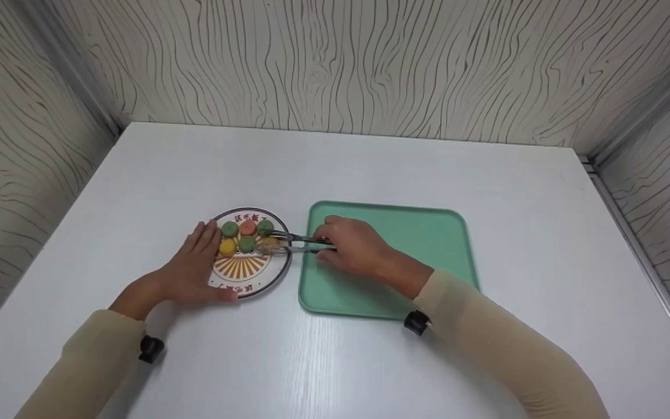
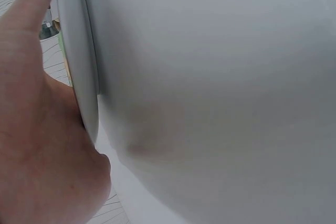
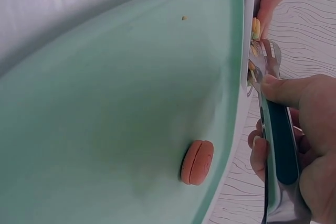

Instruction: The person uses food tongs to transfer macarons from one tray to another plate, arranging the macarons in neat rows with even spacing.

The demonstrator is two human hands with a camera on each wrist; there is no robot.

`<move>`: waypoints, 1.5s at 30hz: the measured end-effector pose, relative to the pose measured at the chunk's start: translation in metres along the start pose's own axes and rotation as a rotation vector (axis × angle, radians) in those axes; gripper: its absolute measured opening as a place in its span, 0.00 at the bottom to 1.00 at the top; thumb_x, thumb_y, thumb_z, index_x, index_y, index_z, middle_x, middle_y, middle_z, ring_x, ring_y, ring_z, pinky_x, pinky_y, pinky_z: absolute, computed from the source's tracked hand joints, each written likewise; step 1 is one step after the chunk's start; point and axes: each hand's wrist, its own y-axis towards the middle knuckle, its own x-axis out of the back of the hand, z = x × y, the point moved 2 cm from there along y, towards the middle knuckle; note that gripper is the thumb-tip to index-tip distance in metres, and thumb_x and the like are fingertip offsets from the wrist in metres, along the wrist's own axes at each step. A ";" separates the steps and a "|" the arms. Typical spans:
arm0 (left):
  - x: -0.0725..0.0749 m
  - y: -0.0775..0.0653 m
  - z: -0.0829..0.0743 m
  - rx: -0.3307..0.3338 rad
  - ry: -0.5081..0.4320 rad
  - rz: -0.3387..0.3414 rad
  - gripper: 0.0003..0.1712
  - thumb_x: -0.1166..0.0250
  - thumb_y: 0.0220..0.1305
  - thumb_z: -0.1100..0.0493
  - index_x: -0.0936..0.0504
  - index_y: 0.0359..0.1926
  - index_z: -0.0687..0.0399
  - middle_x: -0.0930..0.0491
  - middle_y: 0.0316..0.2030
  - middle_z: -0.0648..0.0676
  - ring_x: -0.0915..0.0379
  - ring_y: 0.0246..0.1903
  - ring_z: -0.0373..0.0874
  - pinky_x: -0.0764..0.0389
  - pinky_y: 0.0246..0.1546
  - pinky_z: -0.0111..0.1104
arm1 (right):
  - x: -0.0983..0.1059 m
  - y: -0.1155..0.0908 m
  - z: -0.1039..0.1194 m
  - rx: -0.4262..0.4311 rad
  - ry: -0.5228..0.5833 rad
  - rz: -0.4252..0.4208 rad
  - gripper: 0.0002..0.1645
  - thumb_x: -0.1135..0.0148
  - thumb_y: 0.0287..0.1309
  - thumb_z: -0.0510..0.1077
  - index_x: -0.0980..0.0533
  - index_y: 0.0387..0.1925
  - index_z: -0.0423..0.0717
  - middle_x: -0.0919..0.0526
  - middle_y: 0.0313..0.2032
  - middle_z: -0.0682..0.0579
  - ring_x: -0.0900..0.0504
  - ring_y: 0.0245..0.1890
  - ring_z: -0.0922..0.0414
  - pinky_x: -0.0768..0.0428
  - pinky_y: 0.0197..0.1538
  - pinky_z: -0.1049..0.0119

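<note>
My left hand [image 1: 192, 267] lies along the left side of a round, printed plate [image 1: 262, 278], fingers straight at its rim and thumb at the near edge. Several macarons, among them green ones [image 1: 230, 229], a pinkish-orange one [image 1: 248, 227] and a yellow one [image 1: 227, 247], sit in two rows on the plate. My right hand [image 1: 355, 244] grips metal tongs [image 1: 300, 238] with a dark handle. The parted tips of the tongs reach over the right end of the rows, around a partly hidden yellow macaron [image 1: 271, 241].
A green rectangular tray [image 1: 428, 233] lies right of the plate, under my right hand and forearm. On it, in the right wrist view, are a reddish macaron [image 3: 197, 162] and a small crumb [image 3: 184, 18]. Patterned panels [image 1: 335, 70] stand around the white table [image 1: 341, 169].
</note>
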 end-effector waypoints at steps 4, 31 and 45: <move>0.000 0.000 -0.001 -0.014 0.002 -0.007 0.78 0.31 0.51 0.25 0.60 0.77 0.77 0.68 0.78 0.72 0.79 0.77 0.69 0.61 0.74 0.60 | 0.002 -0.001 0.001 -0.010 -0.005 0.009 0.13 0.28 0.62 0.44 0.14 0.46 0.43 0.19 0.36 0.50 0.23 0.31 0.58 0.21 0.37 0.61; -0.001 0.001 0.002 -0.022 0.006 -0.008 0.78 0.31 0.52 0.25 0.61 0.77 0.77 0.69 0.78 0.72 0.80 0.77 0.69 0.62 0.75 0.60 | 0.005 -0.004 0.008 -0.026 -0.020 0.007 0.10 0.29 0.63 0.42 0.14 0.44 0.43 0.19 0.36 0.49 0.24 0.31 0.57 0.22 0.36 0.60; -0.001 0.001 0.003 -0.004 0.002 -0.002 0.78 0.32 0.52 0.24 0.61 0.77 0.75 0.69 0.79 0.71 0.80 0.77 0.68 0.62 0.75 0.59 | 0.003 -0.003 0.008 -0.039 -0.017 0.010 0.11 0.29 0.63 0.42 0.15 0.45 0.41 0.19 0.36 0.47 0.23 0.31 0.56 0.22 0.36 0.60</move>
